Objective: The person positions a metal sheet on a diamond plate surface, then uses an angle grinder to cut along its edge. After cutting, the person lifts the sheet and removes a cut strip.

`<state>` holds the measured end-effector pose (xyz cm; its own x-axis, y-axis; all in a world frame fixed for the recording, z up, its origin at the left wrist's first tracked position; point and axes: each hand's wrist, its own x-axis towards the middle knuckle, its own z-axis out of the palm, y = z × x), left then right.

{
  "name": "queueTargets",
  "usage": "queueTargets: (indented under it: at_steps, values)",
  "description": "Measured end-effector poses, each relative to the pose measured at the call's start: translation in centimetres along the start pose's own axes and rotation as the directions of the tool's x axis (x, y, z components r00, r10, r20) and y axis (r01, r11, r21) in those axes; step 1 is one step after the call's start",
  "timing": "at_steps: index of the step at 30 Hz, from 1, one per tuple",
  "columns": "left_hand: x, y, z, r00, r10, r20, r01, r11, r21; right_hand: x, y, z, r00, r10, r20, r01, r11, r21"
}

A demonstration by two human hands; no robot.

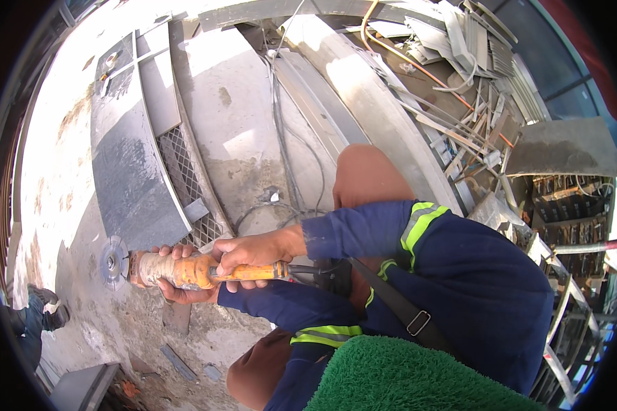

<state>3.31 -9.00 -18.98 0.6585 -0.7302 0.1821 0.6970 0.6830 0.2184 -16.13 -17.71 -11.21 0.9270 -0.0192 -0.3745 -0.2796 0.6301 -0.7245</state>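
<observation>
An angle grinder (pixel 202 271) with a worn yellow-orange body lies across both my hands, its disc end pointing left. My right hand (pixel 253 252) wraps the rear handle, where a dark cord leads back toward my body. Around the front of the body, my left hand (pixel 179 291) grips from below, fingers showing on the far side. The round notched disc (pixel 114 263) is above the concrete floor, just off the near end of a dark grey panel (pixel 127 181). Whether it spins, I cannot tell. A diamond-mesh strip (pixel 183 164) runs beside the panel.
Cables (pixel 279 123) trail across the floor ahead. Long pale boards (pixel 384 116) and a heap of scrap strips (pixel 473 55) lie to the right. Another person's shoe (pixel 53 309) stands at the left. A metal frame (pixel 562 342) is at the lower right; floor offcuts (pixel 178 363) lie nearby.
</observation>
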Motion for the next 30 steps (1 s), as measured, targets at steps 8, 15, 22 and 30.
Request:
queueTargets:
  at_steps: [8,15,22,30]
  values:
    - [-0.06,-0.20,0.35,1.000,0.000,-0.008,0.000,1.000,-0.019,-0.26,-0.09,0.11,1.000,-0.012,-0.012,0.012,1.000,-0.020]
    - [0.02,-0.33,0.56,1.000,-0.008,0.027,0.008,1.000,-0.021,-0.41,-0.44,0.49,0.999,-0.016,-0.038,0.013,0.998,-0.057]
    - [0.09,-0.29,0.63,0.997,-0.029,0.070,0.034,0.997,-0.065,-0.48,-0.19,0.65,0.999,-0.010,-0.044,0.010,1.000,-0.001]
    - [0.06,-0.65,0.36,0.995,-0.032,0.090,0.035,0.999,-0.030,-0.50,0.09,0.39,0.999,-0.003,-0.038,0.005,0.998,0.057]
